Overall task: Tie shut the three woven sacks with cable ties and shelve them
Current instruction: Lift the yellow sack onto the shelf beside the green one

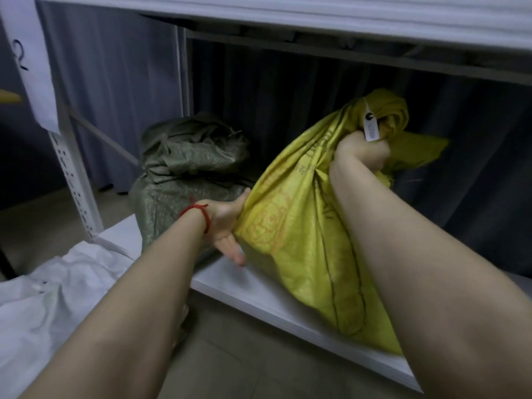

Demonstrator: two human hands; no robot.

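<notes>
- The tagged sack (302,240) is resting on the shelf (230,286), right of its middle, overhanging its front edge.
- A second sack (184,174) is sitting on the shelf, farther back and left.
- A third sack (57,298) is lying on the floor (230,355), left of the shelf's front corner.

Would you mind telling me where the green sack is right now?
In the head view the green sack sits on the bottom shelf, left of centre, beside the yellow sack and just beyond the left hand.
</notes>
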